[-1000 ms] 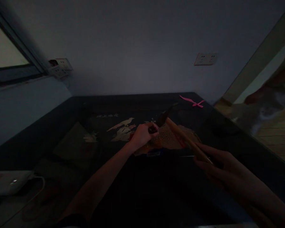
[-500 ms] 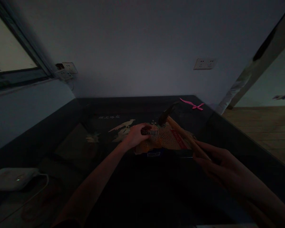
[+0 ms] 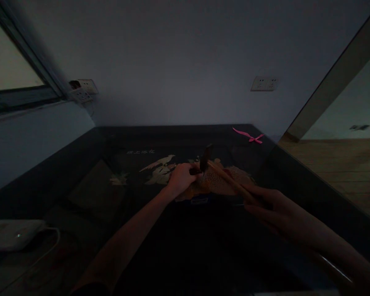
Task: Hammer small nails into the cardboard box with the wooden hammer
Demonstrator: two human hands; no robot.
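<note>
My right hand (image 3: 269,207) is wrapped around the wooden handle of a hammer (image 3: 226,176), which slants up and to the left. The dark head is tilted over the middle of a patterned, orange-brown packet (image 3: 214,183) lying on the dark table. My left hand (image 3: 182,177) is on the packet's left side, with thumb and fingers curled together. The hammer head is close to its fingertips; I cannot tell whether they touch. What the left fingers pinch is too dark and small to make out. A blue patch shows at the packet's near edge.
A pink ribbon (image 3: 255,139) lies near the dark table's (image 3: 172,133) back right corner. At the left front is a white device (image 3: 15,234) with a cable. Wall sockets (image 3: 264,83) are above the back edge. A pale bird design decorates the tabletop.
The hammer head has come down and to the left, close to my left fingers. My right hand has moved slightly left and up. The left hand's fingers have drawn closer together.
</note>
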